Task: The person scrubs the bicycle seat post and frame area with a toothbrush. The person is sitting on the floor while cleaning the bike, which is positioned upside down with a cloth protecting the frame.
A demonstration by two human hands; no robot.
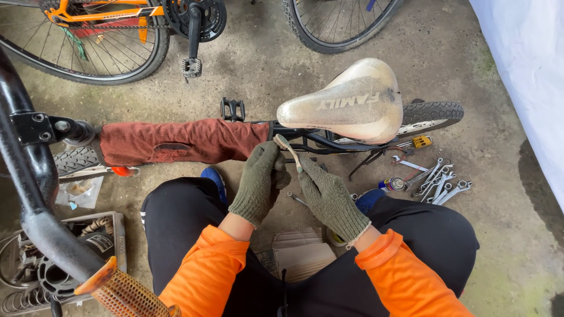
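Head view, looking down over my knees: both my hands wear green knit gloves, and my right hand (329,196) has its fingers closed around the handle of a worn toothbrush (288,150), bristle end up near the bicycle frame (305,136), just under the dirty white saddle (346,103). My left hand (261,176) is curled shut beside it, touching the brush; I cannot tell whether it grips anything. I judge the brush light, stiff and thin, apt to slip in gloves, best held low on the handle; spanners (437,182) lie on the concrete to my right.
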